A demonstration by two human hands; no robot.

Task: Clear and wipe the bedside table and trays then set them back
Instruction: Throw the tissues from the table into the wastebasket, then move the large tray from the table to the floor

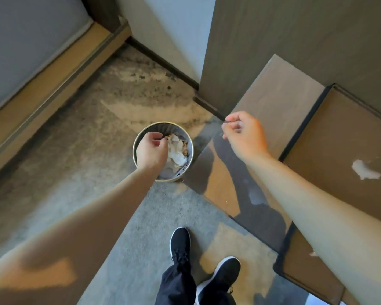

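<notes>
The bedside table (279,95) has a grey-brown wooden top and stands at the right. On it lies a brown tray (339,133) with a dark rim, and a crumpled white tissue scrap (364,170) lies on the tray. A round metal waste bin (163,123) stands on the carpet beside the table's corner, with white crumpled paper (176,150) inside. My left hand (151,150) hovers over the bin, fingers loosely curled, nothing visible in it. My right hand (244,135) hangs above the table's left edge, thumb and fingers pinched together, with nothing visible between them.
Grey patterned carpet (86,150) covers the floor. A wood-edged bed base (42,69) runs along the left. A dark wall panel (295,40) rises behind the table. My black shoes (180,241) stand near the table's front corner. Another small white scrap (312,253) lies by the tray's near rim.
</notes>
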